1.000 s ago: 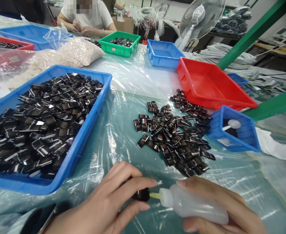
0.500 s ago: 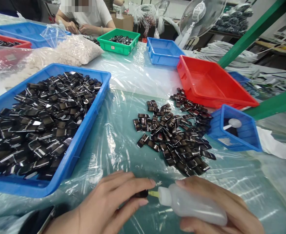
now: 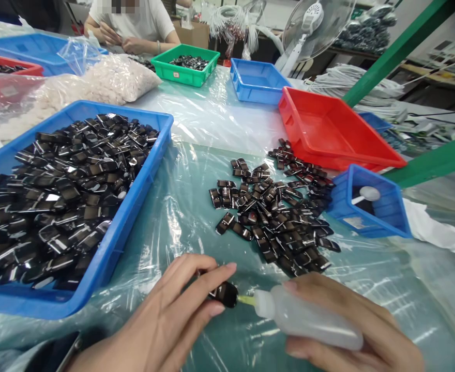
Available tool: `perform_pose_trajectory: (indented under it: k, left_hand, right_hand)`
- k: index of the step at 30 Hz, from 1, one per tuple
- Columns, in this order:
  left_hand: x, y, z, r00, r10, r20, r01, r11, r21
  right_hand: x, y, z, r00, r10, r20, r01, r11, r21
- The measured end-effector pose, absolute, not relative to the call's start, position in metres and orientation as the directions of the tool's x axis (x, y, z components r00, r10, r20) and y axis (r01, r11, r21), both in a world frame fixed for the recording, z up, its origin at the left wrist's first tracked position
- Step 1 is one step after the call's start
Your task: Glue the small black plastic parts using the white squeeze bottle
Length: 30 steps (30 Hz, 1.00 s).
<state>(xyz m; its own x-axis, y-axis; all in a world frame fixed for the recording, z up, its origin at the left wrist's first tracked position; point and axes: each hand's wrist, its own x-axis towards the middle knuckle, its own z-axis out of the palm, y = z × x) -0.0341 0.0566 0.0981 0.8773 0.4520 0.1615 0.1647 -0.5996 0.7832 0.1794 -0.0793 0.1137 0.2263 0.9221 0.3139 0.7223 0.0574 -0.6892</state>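
Note:
Between the fingers and thumb of my left hand is a small glossy black plastic piece, its rounded end pointing right. My right hand is wrapped round a translucent white squeeze bottle, which lies tilted on its side in the grip. The bottle's thin yellow tip points left and meets, or nearly meets, the end of the black piece. Just beyond my hands a loose pile of similar black pieces lies on the plastic-covered table.
At left stands a large blue tray heaped with black pieces. A red tray and a small blue bin holding a white scoop are at right. Farther back are a green tray, a blue tray and a seated person.
My left fingers have shifted slightly up and left, and more of the black piece shows. The bottle stays in my right hand with its tip at the piece's end.

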Motion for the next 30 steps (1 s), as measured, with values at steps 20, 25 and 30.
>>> perform_pose_trajectory:
  k: [20,25,30]
  left_hand:
    - [-0.0347,0.0575,0.0959,0.888,0.399,0.227,0.109,-0.665,0.739]
    - [-0.0348,0.0574,0.0959,0.887,0.405,0.223,0.105,-0.646,0.756]
    - [-0.0344,0.0571,0.0964,0.879,0.413,0.239,0.096,-0.643,0.760]
  right_hand:
    - [0.1853,-0.0798,0.1173,0.063,0.937,0.344,0.849,0.131,-0.511]
    - [0.1866,-0.0831,0.1130,0.085,0.940,0.331,0.850,0.106,-0.517]
    - [0.1848,-0.0816,0.1133,0.142,0.935,0.325,0.827,0.069,-0.558]
